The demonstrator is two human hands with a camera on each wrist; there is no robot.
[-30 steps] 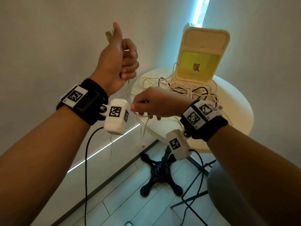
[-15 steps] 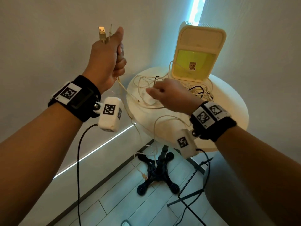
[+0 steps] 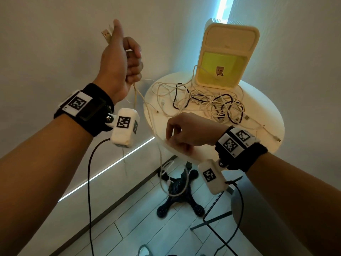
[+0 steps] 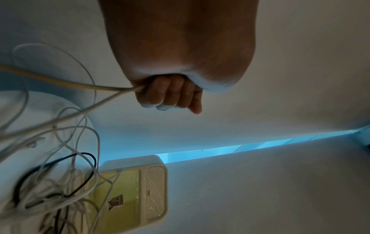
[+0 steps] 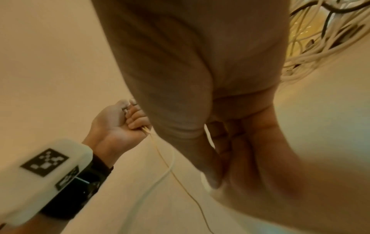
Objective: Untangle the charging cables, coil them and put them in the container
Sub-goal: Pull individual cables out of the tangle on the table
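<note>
My left hand [image 3: 132,60] is raised left of the table and grips white charging cables [image 3: 137,93] in its fist [image 4: 170,95]. A USB plug [image 3: 106,35] sticks up beside the thumb. The cables fall from the fist past the table's rim into a loop [image 3: 171,183] near the floor. At the table's front edge my right hand [image 3: 173,135] has its fingers curled and pinches a white cable strand [image 5: 207,134]. A tangle of white and black cables [image 3: 212,104] lies on the tabletop. Behind it stands the cream container [image 3: 228,34] with a yellow-green compartment.
The round white table [image 3: 267,111] stands on a black four-footed base [image 3: 177,198] in a wall corner. A grey seat with a black metal frame [image 3: 217,217] is at the lower right. Black wrist-camera leads [image 3: 89,182] hang from both wrists.
My right hand has drawn back from the middle of the table to its front edge. The left hand stays raised, and the cable loop now hangs lower towards the floor.
</note>
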